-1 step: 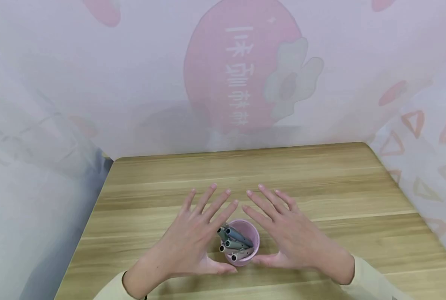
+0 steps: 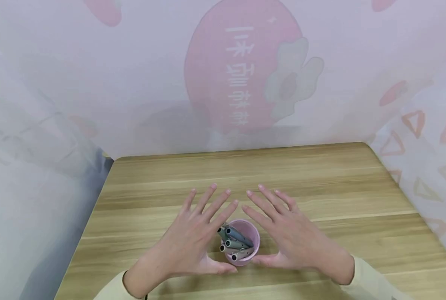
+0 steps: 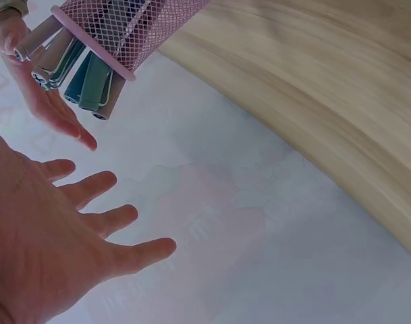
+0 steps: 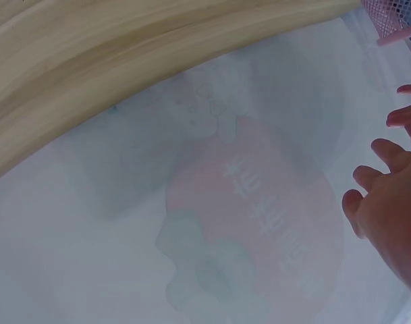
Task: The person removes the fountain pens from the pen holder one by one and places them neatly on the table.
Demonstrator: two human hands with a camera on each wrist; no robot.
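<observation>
Both hands, the left hand [image 2: 193, 239] and the right hand [image 2: 292, 233], hover with fingers spread apart around a pink mesh cup [image 2: 254, 246] of grey-green pens [image 2: 235, 240] on the wooden table [image 2: 320, 187].

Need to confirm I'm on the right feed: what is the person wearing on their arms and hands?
Both hands are bare: no gloves or rings visible. The left hand and right hand each emerge from a pale cream long sleeve. A thin dark cord or band shows at the left cuff.

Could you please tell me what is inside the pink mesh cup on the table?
The pink mesh cup holds several grey and teal pens with their ends sticking out above the rim. Their lower parts and the cup's bottom are hidden.
</observation>
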